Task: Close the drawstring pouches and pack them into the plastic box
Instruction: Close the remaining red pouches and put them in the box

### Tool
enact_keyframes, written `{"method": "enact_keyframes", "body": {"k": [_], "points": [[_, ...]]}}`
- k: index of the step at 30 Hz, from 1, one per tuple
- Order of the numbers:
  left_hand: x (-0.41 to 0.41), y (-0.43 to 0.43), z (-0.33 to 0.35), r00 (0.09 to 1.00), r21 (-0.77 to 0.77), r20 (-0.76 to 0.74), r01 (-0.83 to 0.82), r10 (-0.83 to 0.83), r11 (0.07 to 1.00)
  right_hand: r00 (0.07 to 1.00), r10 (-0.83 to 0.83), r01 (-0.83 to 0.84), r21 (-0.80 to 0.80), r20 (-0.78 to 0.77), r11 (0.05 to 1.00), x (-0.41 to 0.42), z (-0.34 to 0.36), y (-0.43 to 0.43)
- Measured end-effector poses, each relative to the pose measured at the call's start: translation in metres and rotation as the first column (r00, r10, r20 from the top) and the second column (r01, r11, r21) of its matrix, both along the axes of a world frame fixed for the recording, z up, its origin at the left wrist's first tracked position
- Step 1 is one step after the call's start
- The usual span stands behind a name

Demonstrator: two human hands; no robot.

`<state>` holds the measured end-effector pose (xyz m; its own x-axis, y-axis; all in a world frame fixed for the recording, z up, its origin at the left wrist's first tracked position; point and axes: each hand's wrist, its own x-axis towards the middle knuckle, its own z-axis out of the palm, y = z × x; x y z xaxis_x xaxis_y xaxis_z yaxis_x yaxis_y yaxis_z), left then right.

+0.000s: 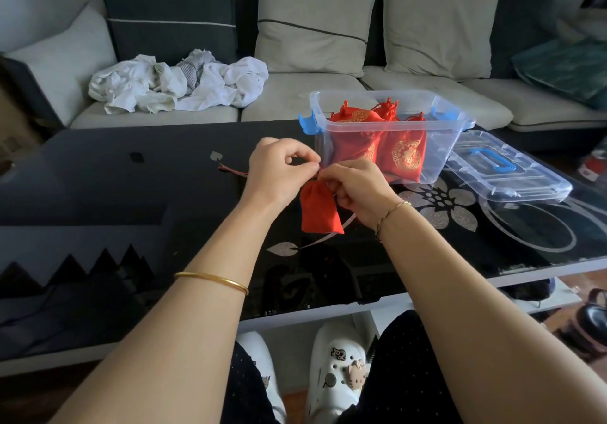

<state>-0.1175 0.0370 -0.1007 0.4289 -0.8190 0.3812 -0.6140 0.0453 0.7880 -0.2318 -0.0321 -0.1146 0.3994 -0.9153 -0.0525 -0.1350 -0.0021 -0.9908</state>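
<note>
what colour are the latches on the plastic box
Blue latches, seen best in the head view.

A person's left hand [279, 170] and right hand [354, 190] pinch the gathered mouth of a red pouch [318, 213] above a glossy black table [98, 177], a drawstring [233, 170] trailing to the left. Just beyond, a clear plastic box [440, 151] holds several red-and-gold pouches [404, 154]; its lid [505, 170] lies beside it. Crumpled white cloths [177, 85] sit on the sofa [312, 95] behind.
</note>
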Motion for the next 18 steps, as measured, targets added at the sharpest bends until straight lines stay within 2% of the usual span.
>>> {"method": "enact_keyframes", "body": {"k": [3,12,15,18], "points": [[-0.0019,-0.004,-0.0043,0.994,0.005,0.104,-0.027,0.026,1.0,0.998,0.024,-0.029,0.092,0.054,0.995,0.0,0.0019,-0.0002],[0.0006,-0.0064,-0.0106,0.99,0.141,0.141,-0.022,0.001,0.99,0.988,0.063,-0.078,0.102,0.14,0.992,-0.0039,0.0023,-0.0013],[0.0016,-0.0071,-0.0089,0.998,0.18,0.062,0.006,-0.018,0.984,0.995,0.064,-0.065,0.009,0.082,0.998,-0.0047,-0.0007,-0.0012],[0.0,-0.0053,-0.003,0.981,0.243,-0.195,0.063,-0.015,0.968,0.998,0.045,-0.053,-0.167,-0.052,0.984,-0.005,-0.0005,-0.0002]]}}
